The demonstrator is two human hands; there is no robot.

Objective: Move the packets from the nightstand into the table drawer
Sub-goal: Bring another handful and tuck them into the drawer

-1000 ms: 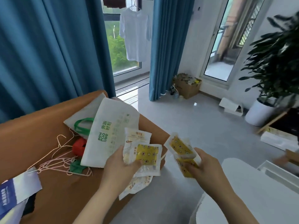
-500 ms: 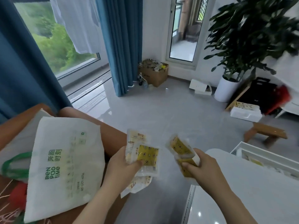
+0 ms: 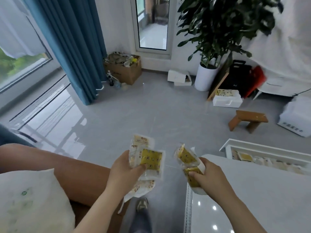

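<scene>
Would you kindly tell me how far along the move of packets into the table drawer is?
Done: several packets already lie in the open drawer. In hand: the left hand grips one bunch of packets, the right hand a second bunch, both short of the drawer. Left: putting both bunches in; the visible part of the nightstand shows no more packets.

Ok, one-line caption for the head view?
Left hand and right hand each hold packets near the open table drawer.
</scene>
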